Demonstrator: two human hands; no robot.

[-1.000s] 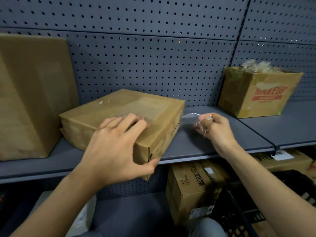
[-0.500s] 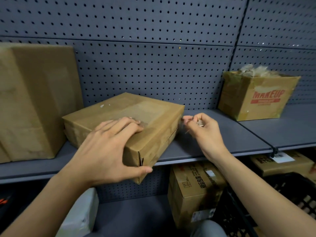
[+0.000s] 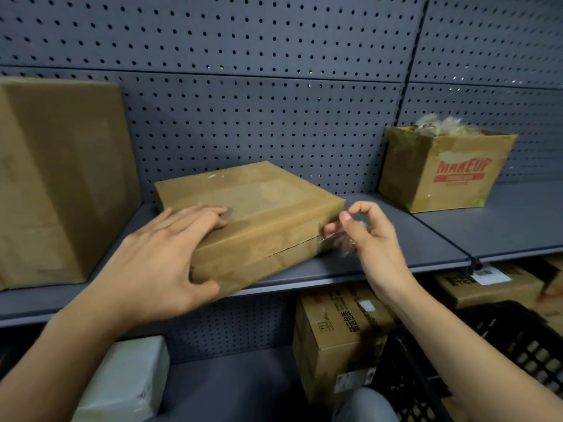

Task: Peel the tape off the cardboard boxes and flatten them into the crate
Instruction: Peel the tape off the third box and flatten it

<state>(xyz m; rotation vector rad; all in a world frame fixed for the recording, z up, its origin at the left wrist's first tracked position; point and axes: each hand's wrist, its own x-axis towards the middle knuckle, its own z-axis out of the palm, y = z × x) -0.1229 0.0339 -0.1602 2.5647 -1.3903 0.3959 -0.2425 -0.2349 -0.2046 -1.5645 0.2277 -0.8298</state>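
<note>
A flat brown cardboard box (image 3: 268, 208) lies on the grey shelf (image 3: 396, 239), its near corner past the shelf edge. My left hand (image 3: 164, 257) rests on its near left corner, fingers straight on top, thumb against the front side. My right hand (image 3: 368, 239) is at the box's right corner, fingers curled round crumpled clear tape (image 3: 341, 242); the fingertips touch the corner. A black plastic crate (image 3: 518, 354) stands low at the right.
A tall brown box (image 3: 58, 184) stands at the left of the shelf. An open box printed MAKEUP (image 3: 444, 169), with crumpled tape in it, stands at the right. Under the shelf are printed cartons (image 3: 338, 333) and a white package (image 3: 128, 379). Pegboard backs the shelf.
My right hand came back from the right to the box's right corner with the tape wad. The left hand stayed on the box, which turned slightly.
</note>
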